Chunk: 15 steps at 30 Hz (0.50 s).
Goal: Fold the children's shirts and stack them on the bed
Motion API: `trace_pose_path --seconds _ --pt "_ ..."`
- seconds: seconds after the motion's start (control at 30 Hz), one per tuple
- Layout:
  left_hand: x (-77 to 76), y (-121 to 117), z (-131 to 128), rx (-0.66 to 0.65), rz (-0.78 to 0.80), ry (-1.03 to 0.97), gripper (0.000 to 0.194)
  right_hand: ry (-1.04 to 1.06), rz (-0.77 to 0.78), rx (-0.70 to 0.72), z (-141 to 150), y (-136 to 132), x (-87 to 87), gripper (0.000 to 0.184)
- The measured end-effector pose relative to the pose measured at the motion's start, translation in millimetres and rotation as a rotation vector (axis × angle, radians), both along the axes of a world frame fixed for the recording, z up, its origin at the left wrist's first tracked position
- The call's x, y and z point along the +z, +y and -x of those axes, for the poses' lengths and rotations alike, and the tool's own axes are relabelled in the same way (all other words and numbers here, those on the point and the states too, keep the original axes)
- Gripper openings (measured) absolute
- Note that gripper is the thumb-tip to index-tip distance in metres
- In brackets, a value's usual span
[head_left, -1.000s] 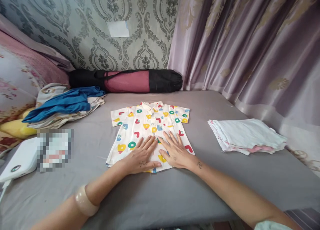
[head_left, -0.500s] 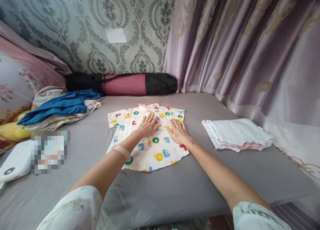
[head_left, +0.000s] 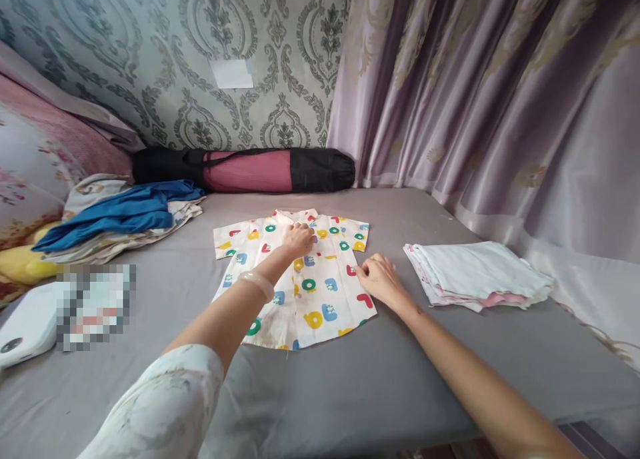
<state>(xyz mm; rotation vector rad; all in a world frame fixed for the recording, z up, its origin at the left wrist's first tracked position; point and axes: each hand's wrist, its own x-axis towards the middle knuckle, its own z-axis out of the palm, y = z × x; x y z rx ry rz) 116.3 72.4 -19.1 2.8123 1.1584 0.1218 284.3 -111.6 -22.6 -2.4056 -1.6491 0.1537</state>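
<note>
A short-sleeved, collared child's shirt, white with colourful letter-like prints, lies spread flat with its collar away from me. Just below the collar, my left hand has its fingers curled down onto the front of the shirt, closed on the cloth; the fingertips are partly hidden. A pale bangle circles my left wrist. At the shirt's right side edge, under the sleeve, my right hand is bent inward, with thumb and fingers closed at the cloth's edge.
The shirt lies on a grey sheet. Folded white cloths are stacked at right. Blue and patterned clothes, a white device and a blurred-out item lie left. A black-and-pink rolled bag runs along the wall beside curtains.
Both hands lay flat with fingers spread on the shirt; now their fingers are curled. My right hand has moved right to the shirt's side edge. My left has moved slightly toward the collar.
</note>
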Motion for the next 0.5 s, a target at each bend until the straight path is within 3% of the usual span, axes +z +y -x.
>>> trace_pose_path --seconds 0.13,0.33,0.5 --pt "5.2 2.4 -33.5 -0.068 0.069 -0.034 0.031 0.025 0.076 0.01 4.6 -16.8 1.2 0.031" --pt "1.3 -8.2 -99.8 -0.096 0.117 -0.039 0.031 0.194 0.06 0.033 10.9 -28.8 -0.7 0.019" --pt "-0.4 -24.3 -151.1 -0.054 0.133 -0.031 0.043 0.332 0.084 0.043 15.9 -39.4 4.1 0.016"
